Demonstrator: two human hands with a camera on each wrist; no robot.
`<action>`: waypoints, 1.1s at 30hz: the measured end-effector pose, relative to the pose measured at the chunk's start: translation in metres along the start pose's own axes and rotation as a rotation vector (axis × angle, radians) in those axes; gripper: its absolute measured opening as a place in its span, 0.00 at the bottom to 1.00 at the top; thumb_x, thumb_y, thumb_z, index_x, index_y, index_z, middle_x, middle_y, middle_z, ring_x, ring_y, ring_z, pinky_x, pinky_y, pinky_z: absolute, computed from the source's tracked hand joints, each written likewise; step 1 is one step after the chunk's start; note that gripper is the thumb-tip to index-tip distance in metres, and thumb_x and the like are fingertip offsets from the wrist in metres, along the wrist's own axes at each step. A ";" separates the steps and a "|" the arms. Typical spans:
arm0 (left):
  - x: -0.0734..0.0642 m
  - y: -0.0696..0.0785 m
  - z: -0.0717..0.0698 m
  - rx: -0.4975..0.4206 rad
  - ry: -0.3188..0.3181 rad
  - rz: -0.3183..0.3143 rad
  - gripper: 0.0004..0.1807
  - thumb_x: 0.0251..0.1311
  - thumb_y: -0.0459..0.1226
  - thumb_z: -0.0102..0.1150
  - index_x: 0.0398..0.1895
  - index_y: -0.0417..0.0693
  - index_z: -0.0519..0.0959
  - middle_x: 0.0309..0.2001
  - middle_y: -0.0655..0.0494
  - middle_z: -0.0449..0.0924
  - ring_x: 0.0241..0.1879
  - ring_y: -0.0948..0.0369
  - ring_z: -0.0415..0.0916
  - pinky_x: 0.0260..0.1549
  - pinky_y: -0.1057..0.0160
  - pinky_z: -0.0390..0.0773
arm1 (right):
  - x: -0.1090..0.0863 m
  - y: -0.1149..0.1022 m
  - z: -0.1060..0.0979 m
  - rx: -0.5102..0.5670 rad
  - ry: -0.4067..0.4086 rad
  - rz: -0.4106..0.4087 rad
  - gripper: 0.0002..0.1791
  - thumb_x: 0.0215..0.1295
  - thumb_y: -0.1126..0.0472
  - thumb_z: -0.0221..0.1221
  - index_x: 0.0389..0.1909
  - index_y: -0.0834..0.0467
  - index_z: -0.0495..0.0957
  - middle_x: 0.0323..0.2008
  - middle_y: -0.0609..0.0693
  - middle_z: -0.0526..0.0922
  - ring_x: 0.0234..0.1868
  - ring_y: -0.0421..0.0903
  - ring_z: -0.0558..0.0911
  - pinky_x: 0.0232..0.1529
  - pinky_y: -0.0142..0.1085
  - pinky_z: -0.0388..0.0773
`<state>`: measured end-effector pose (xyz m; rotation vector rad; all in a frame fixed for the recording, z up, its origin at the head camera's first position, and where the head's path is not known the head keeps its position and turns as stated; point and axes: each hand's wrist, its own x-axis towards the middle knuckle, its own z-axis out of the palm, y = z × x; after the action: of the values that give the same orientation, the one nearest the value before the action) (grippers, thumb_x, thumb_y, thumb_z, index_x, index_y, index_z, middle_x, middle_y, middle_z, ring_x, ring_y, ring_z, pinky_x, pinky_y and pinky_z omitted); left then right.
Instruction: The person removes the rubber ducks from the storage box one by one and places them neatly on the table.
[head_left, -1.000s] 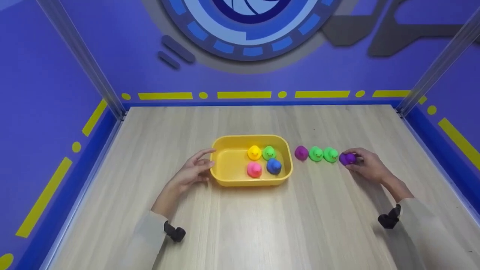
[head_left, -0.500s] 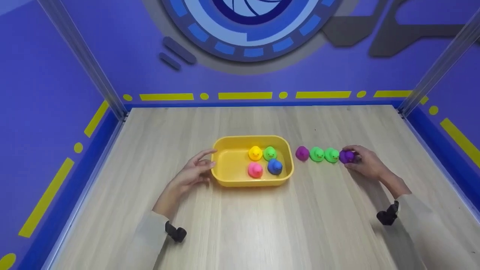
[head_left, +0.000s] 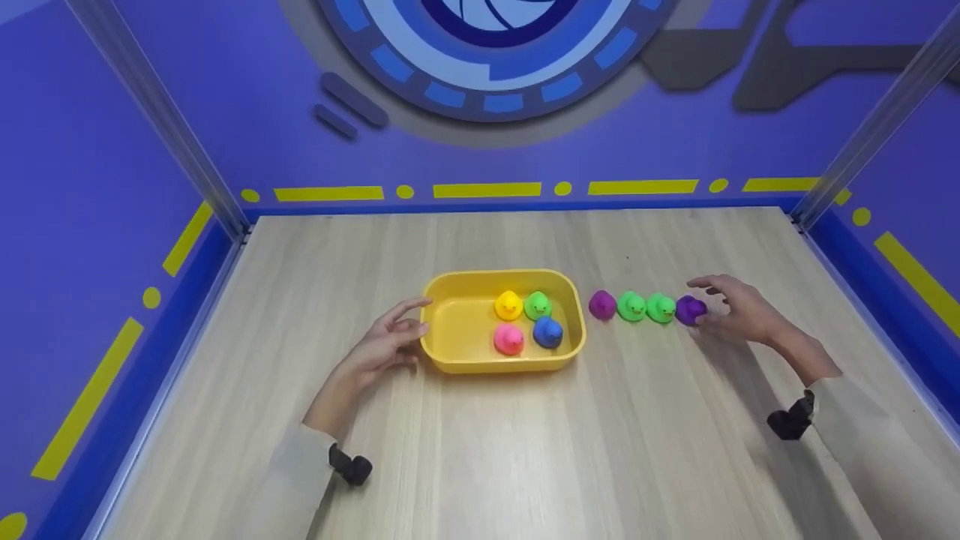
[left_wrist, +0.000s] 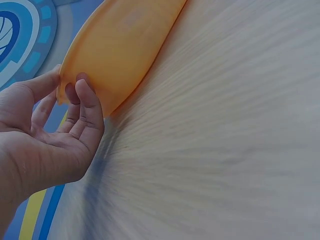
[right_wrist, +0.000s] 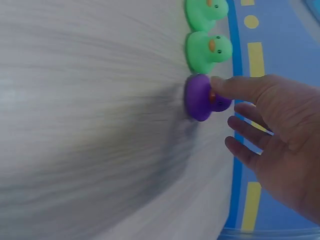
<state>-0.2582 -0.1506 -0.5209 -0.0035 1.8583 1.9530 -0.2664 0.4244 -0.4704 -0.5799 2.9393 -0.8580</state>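
Note:
My left hand (head_left: pixel 382 341) rests its fingertips against the left end of a yellow plastic tub (head_left: pixel 442 364). Its fingers are loosely bent, touching the rim and outer wall in the left wrist view. In the tub sit a yellow duck (head_left: pixel 508 306), a green duck (head_left: pixel 538 306), a pink duck (head_left: pixel 509 340) and a blue duck (head_left: pixel 548 332). My right hand (head_left: pixel 742 311) is spread beside a purple rubber duck (right_wrist: pixel 199 99); its thumb tip touches or nearly touches the duck, the other fingers apart from it. The purple duck stands on the table.
Right of the tub, a magenta-purple duck (head_left: pixel 602 305) and two green ducks, a left one (head_left: pixel 631 307) and a right one (head_left: pixel 661 308), form a row with the purple duck. The wooden table (head_left: pixel 510 450) is bounded by blue-purple panels (head_left: pixel 225 150).
My right hand has set the purple duck at the right end of the row, close to the green duck, and its fingers have spread off it. The left hand and tub have stayed put.

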 end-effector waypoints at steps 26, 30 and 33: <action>0.001 -0.003 0.001 -0.005 0.048 -0.002 0.28 0.69 0.39 0.64 0.71 0.63 0.72 0.50 0.51 0.81 0.36 0.59 0.76 0.31 0.66 0.80 | 0.046 -0.091 0.018 -0.037 -0.016 -0.257 0.25 0.65 0.73 0.64 0.63 0.64 0.75 0.59 0.62 0.80 0.58 0.62 0.79 0.55 0.59 0.80; 0.001 -0.003 0.002 -0.008 0.031 0.004 0.29 0.68 0.40 0.65 0.72 0.62 0.71 0.48 0.53 0.81 0.35 0.60 0.76 0.31 0.66 0.80 | 0.055 -0.099 0.027 0.003 -0.047 -0.221 0.24 0.66 0.71 0.64 0.63 0.64 0.75 0.59 0.62 0.80 0.59 0.63 0.79 0.58 0.60 0.79; 0.000 -0.002 0.002 -0.009 0.021 0.015 0.29 0.69 0.40 0.64 0.72 0.61 0.70 0.46 0.54 0.81 0.34 0.60 0.76 0.30 0.66 0.79 | 0.065 -0.106 0.033 0.041 -0.090 -0.173 0.23 0.69 0.69 0.62 0.64 0.63 0.75 0.60 0.62 0.80 0.61 0.63 0.79 0.60 0.60 0.78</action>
<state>-0.2568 -0.1491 -0.5227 -0.0127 1.8680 1.9784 -0.2867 0.3014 -0.4381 -0.8560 2.8162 -0.8788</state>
